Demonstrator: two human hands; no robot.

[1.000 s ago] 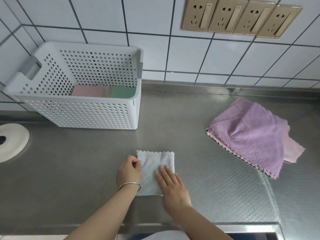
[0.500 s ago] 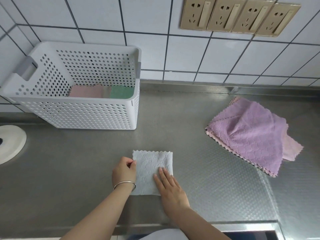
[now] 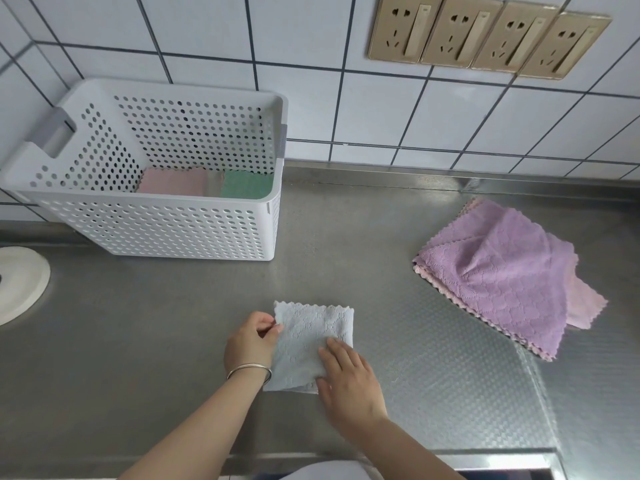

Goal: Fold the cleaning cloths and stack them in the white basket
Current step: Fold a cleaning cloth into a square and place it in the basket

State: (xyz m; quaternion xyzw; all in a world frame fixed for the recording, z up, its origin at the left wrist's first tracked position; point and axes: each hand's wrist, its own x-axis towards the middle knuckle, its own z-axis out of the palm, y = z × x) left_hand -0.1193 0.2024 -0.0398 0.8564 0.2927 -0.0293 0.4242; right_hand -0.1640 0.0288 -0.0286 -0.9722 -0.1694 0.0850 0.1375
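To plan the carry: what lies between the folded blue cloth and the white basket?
In the head view, nothing: only bare steel counter separates the blue cloth from the white basket. The purple cloth lies off to the right.

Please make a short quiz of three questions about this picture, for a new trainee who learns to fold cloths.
1. True or false: the white basket already holds folded cloths.
2. Which hand pinches the edge of the light blue cloth? A) left hand B) right hand
3. What colour is the top cloth of the unfolded pile on the steel counter?

Key
1. True: a pink cloth and a green cloth lie inside.
2. A; the right hand presses flat on the cloth.
3. Purple.
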